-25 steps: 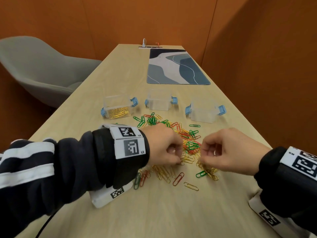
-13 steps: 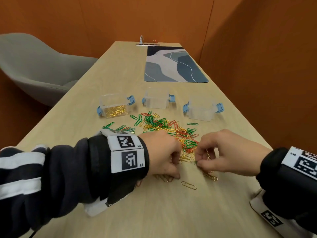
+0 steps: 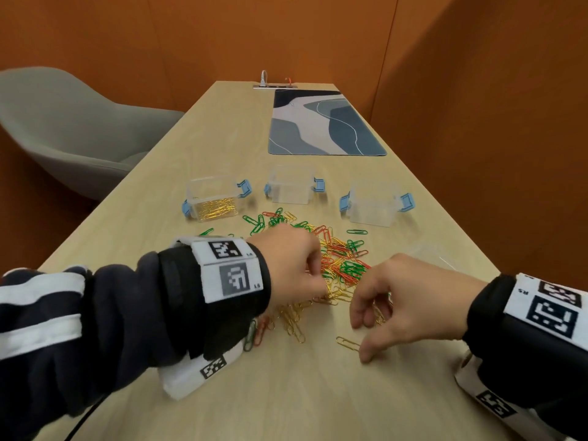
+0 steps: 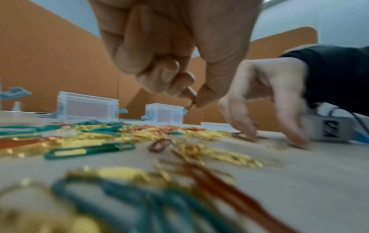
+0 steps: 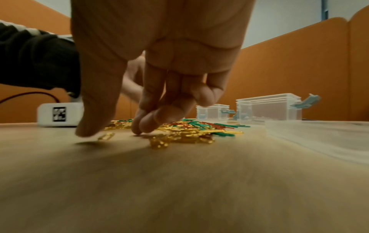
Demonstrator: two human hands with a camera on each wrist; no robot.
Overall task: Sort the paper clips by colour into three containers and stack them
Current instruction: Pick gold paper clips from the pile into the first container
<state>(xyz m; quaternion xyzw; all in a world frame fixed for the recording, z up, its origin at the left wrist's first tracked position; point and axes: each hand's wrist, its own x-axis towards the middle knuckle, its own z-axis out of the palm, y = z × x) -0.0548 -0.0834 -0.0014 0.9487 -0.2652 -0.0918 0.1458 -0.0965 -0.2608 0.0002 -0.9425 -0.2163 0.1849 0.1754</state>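
Observation:
A mixed pile of green, red and gold paper clips (image 3: 337, 256) lies on the wooden table (image 3: 318, 402). Behind it stand three clear containers with blue latches. The left container (image 3: 216, 198) holds gold clips. The middle container (image 3: 291, 186) and the right container (image 3: 374, 208) look empty. My left hand (image 3: 321, 286) is at the pile's near edge and pinches a thin clip (image 4: 192, 101) between thumb and fingertips. My right hand (image 3: 361, 340) points down, thumb and fingers spread on either side of a lone gold clip (image 3: 348, 343), which also lies between them in the right wrist view (image 5: 106, 136).
A clear lid (image 5: 319, 135) lies flat on the table right of the pile. A blue patterned desk mat (image 3: 321, 122) covers the far right of the table. A grey chair (image 3: 63, 132) stands at the left. Orange walls close in behind and on the right.
My right hand has spread its curled fingers and come down nearer to me, over the lone gold clip. My left hand stays at the pile's near edge, still pinching.

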